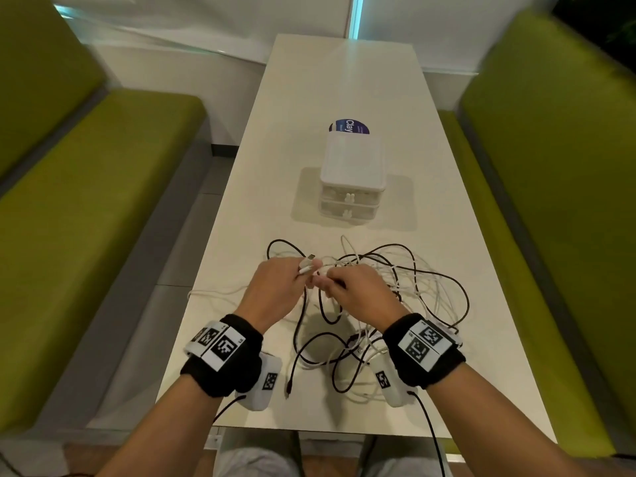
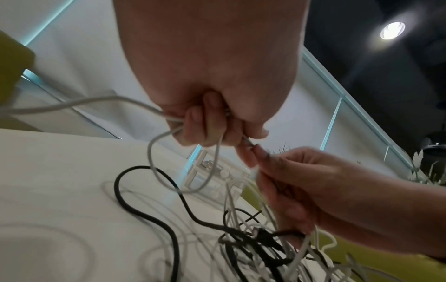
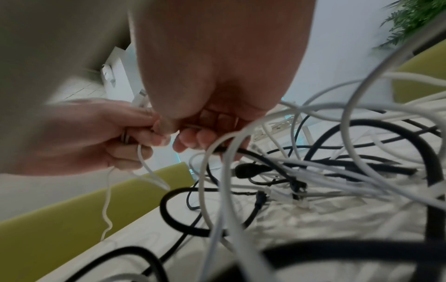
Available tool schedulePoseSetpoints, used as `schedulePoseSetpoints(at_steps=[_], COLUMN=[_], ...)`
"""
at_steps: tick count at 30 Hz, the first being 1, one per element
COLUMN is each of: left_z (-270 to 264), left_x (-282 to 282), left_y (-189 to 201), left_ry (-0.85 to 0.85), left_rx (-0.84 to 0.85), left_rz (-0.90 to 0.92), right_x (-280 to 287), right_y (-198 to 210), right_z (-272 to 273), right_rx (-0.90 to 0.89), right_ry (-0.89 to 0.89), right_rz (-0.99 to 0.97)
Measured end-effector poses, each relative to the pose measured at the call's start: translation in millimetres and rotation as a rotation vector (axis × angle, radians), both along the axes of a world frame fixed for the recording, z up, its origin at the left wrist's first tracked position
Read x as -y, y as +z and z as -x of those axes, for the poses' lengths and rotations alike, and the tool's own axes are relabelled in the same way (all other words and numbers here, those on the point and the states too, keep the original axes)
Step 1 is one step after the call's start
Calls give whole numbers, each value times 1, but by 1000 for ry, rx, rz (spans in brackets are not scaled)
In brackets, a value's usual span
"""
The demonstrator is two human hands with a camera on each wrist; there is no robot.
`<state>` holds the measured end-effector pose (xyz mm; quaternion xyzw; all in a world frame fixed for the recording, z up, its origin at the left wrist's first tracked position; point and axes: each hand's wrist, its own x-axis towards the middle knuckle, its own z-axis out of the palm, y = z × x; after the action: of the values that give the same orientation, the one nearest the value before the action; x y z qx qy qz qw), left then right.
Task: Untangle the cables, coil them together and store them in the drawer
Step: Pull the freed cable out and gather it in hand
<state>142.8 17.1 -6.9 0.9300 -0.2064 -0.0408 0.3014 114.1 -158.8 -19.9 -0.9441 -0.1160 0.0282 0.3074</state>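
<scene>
A tangle of white and black cables lies on the white table, spreading right and toward me. My left hand grips white cable ends, with plugs sticking out past the fingers; in the left wrist view a white loop hangs from that fist. My right hand pinches a cable close against the left hand, and in the right wrist view its fingers curl round strands. A small white two-drawer box stands beyond the tangle, both drawers shut.
A round blue sticker lies behind the drawer box. Green benches flank the table on both sides. One white cable trails to the table's left edge. A black plug end lies near the front edge.
</scene>
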Motion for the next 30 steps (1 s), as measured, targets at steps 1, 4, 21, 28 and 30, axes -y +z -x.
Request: schedulePoseSetpoints(at_steps=[1, 4, 21, 28, 30], left_z=[-1, -1, -31, -5, 3], left_x=[0, -4, -32, 2, 12], left_y=[1, 9, 25, 22, 15], left_ry=[24, 123, 712, 79, -75], left_rx=[76, 270, -95, 108, -23], left_rz=[-29, 66, 730, 233, 22], right_x=[-1, -2, -5, -10, -11], right_y=[0, -4, 15, 14, 12], right_z=[-1, -4, 5, -6, -4], right_rx=[-9, -85, -182, -105, -72], right_ry=[-5, -25, -162, -121, -114], right_rz=[29, 104, -455, -245, -234])
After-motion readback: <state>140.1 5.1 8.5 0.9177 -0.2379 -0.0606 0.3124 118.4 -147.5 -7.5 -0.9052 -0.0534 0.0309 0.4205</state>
